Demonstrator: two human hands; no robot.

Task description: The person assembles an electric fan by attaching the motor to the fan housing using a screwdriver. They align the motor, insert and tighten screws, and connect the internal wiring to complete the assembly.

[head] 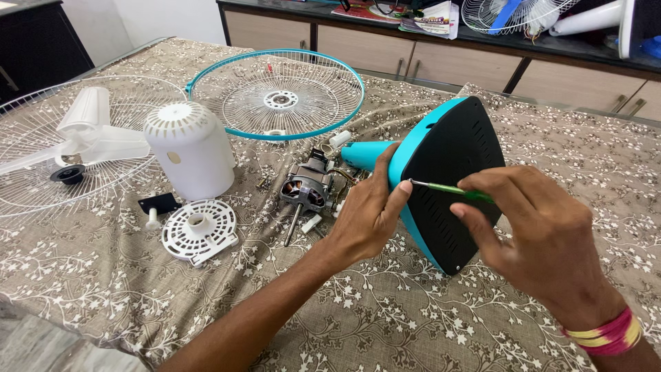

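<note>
A teal fan base [441, 148] with a black underside lies tipped on its side on the patterned cloth. My left hand [368, 213] grips its near teal edge, thumb and fingers pinched by the rim. My right hand [533, 231] holds a thin green screwdriver [447, 188] whose metal tip touches the black underside near the left rim. Just left of the base lies the fan motor [308, 189] with its shaft pointing toward me.
A white motor cover [191, 148], a round white vented plate [200, 231], a teal-rimmed wire grille [275, 93] and a white grille with blades [69, 141] lie to the left. Cabinets with another fan grille [513, 14] stand behind the table.
</note>
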